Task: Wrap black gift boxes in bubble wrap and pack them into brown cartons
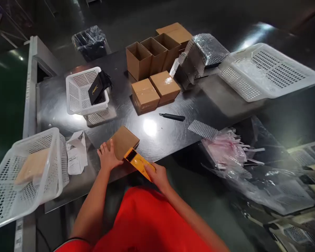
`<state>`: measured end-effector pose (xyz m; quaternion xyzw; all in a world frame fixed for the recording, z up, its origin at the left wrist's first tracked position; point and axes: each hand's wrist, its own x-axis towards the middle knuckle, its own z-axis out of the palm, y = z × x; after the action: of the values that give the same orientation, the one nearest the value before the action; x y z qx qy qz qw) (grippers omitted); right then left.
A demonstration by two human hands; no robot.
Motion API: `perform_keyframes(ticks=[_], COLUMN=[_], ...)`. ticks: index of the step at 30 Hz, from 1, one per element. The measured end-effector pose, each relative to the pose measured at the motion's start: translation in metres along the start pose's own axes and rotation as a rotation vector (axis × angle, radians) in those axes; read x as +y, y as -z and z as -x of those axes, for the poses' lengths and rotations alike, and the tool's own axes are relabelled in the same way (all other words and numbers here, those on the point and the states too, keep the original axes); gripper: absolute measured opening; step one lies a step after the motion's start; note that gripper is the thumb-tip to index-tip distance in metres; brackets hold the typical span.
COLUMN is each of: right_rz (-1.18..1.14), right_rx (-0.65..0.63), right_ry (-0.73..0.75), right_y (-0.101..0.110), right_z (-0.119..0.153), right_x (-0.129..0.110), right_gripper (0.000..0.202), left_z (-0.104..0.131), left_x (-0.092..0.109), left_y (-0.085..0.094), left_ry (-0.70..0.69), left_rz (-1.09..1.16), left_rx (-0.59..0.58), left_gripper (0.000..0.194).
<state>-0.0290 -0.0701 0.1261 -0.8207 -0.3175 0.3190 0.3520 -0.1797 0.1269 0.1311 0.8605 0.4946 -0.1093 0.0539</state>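
A closed brown cardboard box [124, 140] lies near the front edge of the metal table [147, 138]. My left hand [109, 157] rests on its left side with the fingers spread. In my right hand [158, 176] is a yellow tool [139, 163], perhaps a tape dispenser; its dark front end is at the box's lower right corner. Beyond the box lies a black cutter knife [172, 117]. Two taped boxes [145, 93] stand side by side farther back.
Open boxes [139, 63] stand at the back beside bubble-wrapped items [210, 49]. White baskets [87, 75] are at left and right. Papers [77, 154] lie by the near-left basket. Plastic bags [225, 150] sit to the right, below the table edge.
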Motion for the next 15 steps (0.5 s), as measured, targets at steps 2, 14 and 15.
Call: perform_keyframes(ticks=[2,14,15], right_rz=[0.014,-0.083,-0.073], right_rx=[0.018,0.002,-0.004], right_ry=[-0.044,0.06,0.063], right_y=[0.009,-0.01,-0.017], right_z=[0.021,-0.054,-0.067], right_x=[0.026,-0.049,-0.064], right_gripper=[0.052,0.049,0.048], left_z=[0.001,-0.108,-0.123], left_x=[0.001,-0.101,-0.114], left_y=[0.0,0.035,0.037], left_ry=[-0.001,-0.01,0.049], left_rz=[0.0,0.927,1.027], left_rx=[-0.008,-0.505,-0.561], left_gripper=[0.134,0.125,0.122])
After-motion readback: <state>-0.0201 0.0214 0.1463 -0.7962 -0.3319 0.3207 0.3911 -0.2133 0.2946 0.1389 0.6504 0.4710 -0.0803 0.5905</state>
